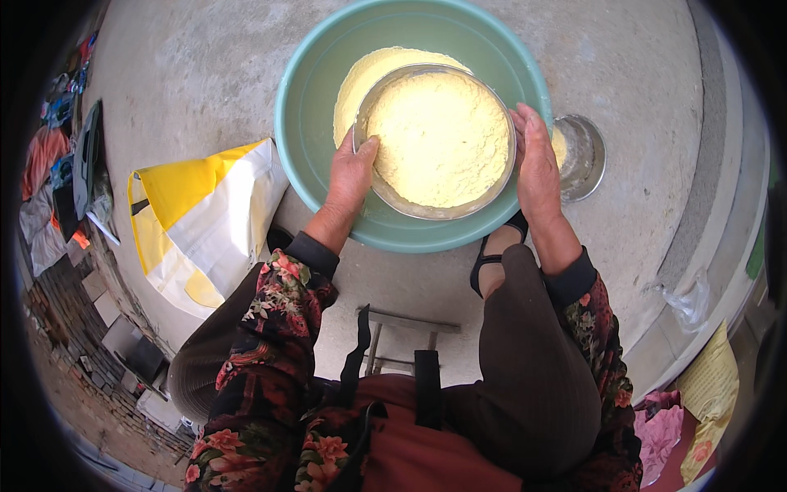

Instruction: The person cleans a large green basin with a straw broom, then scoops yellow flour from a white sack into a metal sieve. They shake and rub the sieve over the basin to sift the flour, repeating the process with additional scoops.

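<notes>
A round metal-rimmed sieve or pan (439, 212), well filled with pale yellow flour (439, 138), is held over a large green plastic basin (406, 243). My left hand (353, 172) grips its left rim, thumb over the edge. Against the right side lies my right hand (536, 160), fingers fairly straight, palm towards the rim. More yellow flour (369, 77) lies in the basin behind the held vessel, whose underside is hidden. Just right of the basin, a metal bowl (587, 160) with some yellow flour stands on the concrete floor.
A yellow and white bag (209, 215) lies left of the basin. A small stool (412, 321) is between my legs. At the right are a clear plastic bag (688, 304), a yellow sack (713, 381) and pink cloth or plastic (658, 436). Assorted items line the far left.
</notes>
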A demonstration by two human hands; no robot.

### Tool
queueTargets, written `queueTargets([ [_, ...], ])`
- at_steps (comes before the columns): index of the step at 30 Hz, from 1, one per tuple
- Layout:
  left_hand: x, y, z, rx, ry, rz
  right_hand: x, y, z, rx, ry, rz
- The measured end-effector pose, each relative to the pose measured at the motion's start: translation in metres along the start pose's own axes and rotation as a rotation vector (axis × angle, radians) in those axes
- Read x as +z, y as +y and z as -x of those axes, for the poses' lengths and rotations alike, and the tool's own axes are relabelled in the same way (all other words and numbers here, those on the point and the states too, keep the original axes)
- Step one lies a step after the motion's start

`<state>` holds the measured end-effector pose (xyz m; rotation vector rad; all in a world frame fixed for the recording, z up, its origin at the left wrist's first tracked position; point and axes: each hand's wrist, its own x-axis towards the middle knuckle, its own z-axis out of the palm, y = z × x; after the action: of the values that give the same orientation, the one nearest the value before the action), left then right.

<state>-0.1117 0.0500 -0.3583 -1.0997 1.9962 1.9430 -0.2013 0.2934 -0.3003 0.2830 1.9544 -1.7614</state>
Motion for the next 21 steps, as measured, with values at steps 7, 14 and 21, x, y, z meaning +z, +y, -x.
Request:
queueTargets([
  [7, -0.002, -0.003, 0.000, -0.031, 0.019, 0.000, 0.004, 0.011, -0.007, -0.012, 0.050, -0.072],
  [14, -0.002, -0.001, 0.002, -0.046, 0.043, 0.131, 0.006, 0.021, -0.009, 0.033, -0.042, 0.039],
  [21, -0.004, 0.014, 0.001, -0.054, 0.062, 0.191, 0.011, 0.025, -0.010, 0.027, -0.049, 0.009],
])
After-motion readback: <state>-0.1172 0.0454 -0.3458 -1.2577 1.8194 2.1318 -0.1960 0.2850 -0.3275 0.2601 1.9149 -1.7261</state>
